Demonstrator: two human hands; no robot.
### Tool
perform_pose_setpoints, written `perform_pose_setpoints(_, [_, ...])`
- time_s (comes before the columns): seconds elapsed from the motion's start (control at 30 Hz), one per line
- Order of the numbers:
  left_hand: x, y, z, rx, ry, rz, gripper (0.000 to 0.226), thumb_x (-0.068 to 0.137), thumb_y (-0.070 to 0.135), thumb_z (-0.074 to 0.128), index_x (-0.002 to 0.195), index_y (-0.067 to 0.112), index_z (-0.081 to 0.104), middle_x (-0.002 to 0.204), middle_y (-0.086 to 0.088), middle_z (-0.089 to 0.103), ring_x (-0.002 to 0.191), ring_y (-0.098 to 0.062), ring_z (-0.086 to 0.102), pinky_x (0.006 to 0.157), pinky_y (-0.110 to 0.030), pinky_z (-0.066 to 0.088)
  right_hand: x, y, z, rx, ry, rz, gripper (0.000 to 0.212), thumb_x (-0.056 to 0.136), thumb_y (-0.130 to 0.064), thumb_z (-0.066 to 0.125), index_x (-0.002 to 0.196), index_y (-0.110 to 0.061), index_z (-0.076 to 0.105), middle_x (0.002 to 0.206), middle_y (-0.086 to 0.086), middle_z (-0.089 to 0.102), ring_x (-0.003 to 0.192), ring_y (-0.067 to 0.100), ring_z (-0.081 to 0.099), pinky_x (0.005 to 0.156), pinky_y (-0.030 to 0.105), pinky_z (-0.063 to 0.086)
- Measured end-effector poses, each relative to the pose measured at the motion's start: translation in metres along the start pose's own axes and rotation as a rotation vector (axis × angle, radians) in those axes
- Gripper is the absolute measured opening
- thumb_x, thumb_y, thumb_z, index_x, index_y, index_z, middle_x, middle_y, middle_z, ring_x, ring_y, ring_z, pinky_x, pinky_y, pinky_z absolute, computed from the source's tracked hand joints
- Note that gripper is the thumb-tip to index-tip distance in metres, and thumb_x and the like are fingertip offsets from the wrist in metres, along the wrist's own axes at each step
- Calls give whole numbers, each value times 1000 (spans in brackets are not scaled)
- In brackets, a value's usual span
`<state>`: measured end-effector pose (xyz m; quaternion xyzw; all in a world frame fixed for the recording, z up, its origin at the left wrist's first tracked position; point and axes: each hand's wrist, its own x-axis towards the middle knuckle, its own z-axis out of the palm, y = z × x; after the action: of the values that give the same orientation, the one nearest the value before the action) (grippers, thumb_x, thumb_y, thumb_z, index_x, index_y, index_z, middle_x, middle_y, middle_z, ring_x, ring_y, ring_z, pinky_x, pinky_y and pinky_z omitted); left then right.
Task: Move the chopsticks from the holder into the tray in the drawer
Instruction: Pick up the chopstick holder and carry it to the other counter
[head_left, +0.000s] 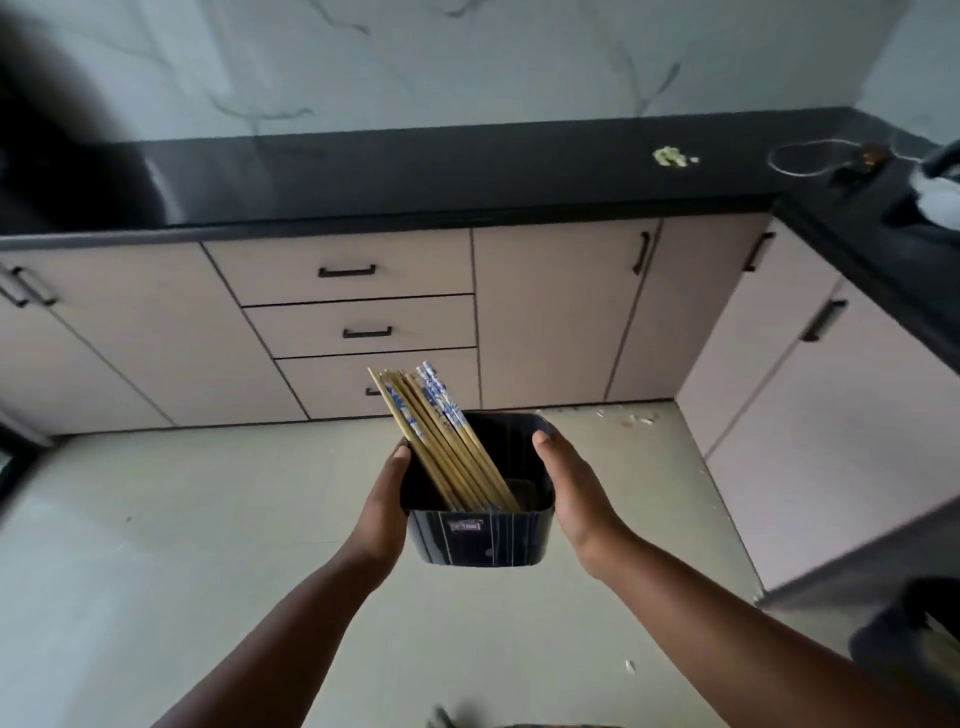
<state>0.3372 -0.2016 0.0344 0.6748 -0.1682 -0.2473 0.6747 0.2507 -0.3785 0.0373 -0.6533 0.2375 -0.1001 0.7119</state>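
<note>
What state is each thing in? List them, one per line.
holder: lifted off any surface, held between both hands
chopsticks: still in holder, leaning left
left hand: gripping holder's left side
right hand: gripping holder's right side
top drawer: shut
middle drawer: shut
bottom drawer: shut

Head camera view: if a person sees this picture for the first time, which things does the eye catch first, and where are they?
First comes the dark square holder in the lower middle, held above the floor by the left hand and the right hand on its two sides. In it, a bundle of chopsticks leans to the upper left, some with blue and white ends. Behind, three shut drawers are stacked under the black countertop.
</note>
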Motion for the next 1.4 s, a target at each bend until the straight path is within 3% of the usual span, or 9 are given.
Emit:
perform_pose_setpoints(0.1, [28, 1, -30, -7, 81, -15, 47, 100, 36, 18, 120, 20, 57, 104, 6, 73, 97, -2, 66, 70, -8, 49, 42, -7, 28, -35, -77, 15, 21, 101, -38, 41, 112, -51, 53, 113, -41, 51, 99, -31, 44, 85, 3, 30])
perform_pose_setpoints(0.2, [70, 4, -65, -17, 117, -9, 47, 102, 33, 15, 116, 22, 59, 101, 12, 74, 96, -3, 67, 68, -9, 49, 89, -18, 57, -48, -98, -13, 39, 99, -42, 42, 137, -36, 48, 138, -21, 49, 125, -7, 42, 102, 18, 27])
perform_pose_setpoints(0.33, [135, 17, -112, -35, 117, 14, 49, 101, 37, 18, 123, 18, 58, 109, 0, 73, 104, -15, 66, 74, -15, 52, 151, -44, 96, -74, -77, -7, 52, 98, -47, 40, 146, -29, 37, 149, -13, 39, 126, -4, 31, 102, 21, 21])
perform_pose_setpoints(0.5, [208, 48, -170, 10, 41, 50, 58, 96, 44, 19, 127, 12, 56, 114, -5, 71, 108, -16, 65, 77, -14, 51, 220, -74, 143, -59, -30, -12, 51, 98, -47, 40, 145, -28, 38, 150, -11, 38, 125, -3, 32, 101, 20, 21])
perform_pose_setpoints(0.67, [273, 68, -208, 15, 27, 86, 53, 96, 42, 21, 121, 14, 58, 105, 8, 74, 97, -6, 67, 70, -9, 49, 287, -93, 173, -55, -23, -24, 53, 97, -49, 39, 146, -30, 35, 153, -10, 35, 127, -1, 29, 102, 23, 20])
perform_pose_setpoints(0.87, [360, 71, -235, 28, 41, 62, 54, 91, 48, 24, 124, 18, 55, 113, 1, 68, 98, 0, 65, 71, -6, 47, 388, -115, 189, -58, -36, -39, 52, 97, -50, 39, 145, -31, 37, 152, -7, 38, 126, 2, 33, 101, 25, 23])
perform_pose_setpoints(1.0, [426, 80, -245, 41, 63, 40, 53, 88, 50, 24, 125, 24, 52, 115, 6, 65, 95, 6, 64, 67, -2, 45, 466, -133, 194, -26, -42, -67, 49, 98, -46, 40, 145, -31, 37, 153, -6, 36, 138, 12, 31, 101, 27, 24])
perform_pose_setpoints(1.23, [527, 113, -266, 25, 160, 87, 45, 92, 43, 33, 126, 23, 54, 115, 2, 68, 105, -6, 65, 73, -10, 50, 579, -174, 206, 1, -97, -74, 45, 99, -38, 43, 142, -27, 42, 132, -12, 45, 121, 4, 39, 97, 28, 29])
perform_pose_setpoints(1.4, [578, 119, -285, 20, 213, 97, 42, 94, 40, 38, 127, 22, 56, 114, 1, 70, 109, -12, 65, 77, -16, 53, 627, -178, 222, 10, -108, -90, 34, 98, -33, 46, 130, -25, 55, 127, -4, 61, 119, 12, 54, 103, 37, 40])
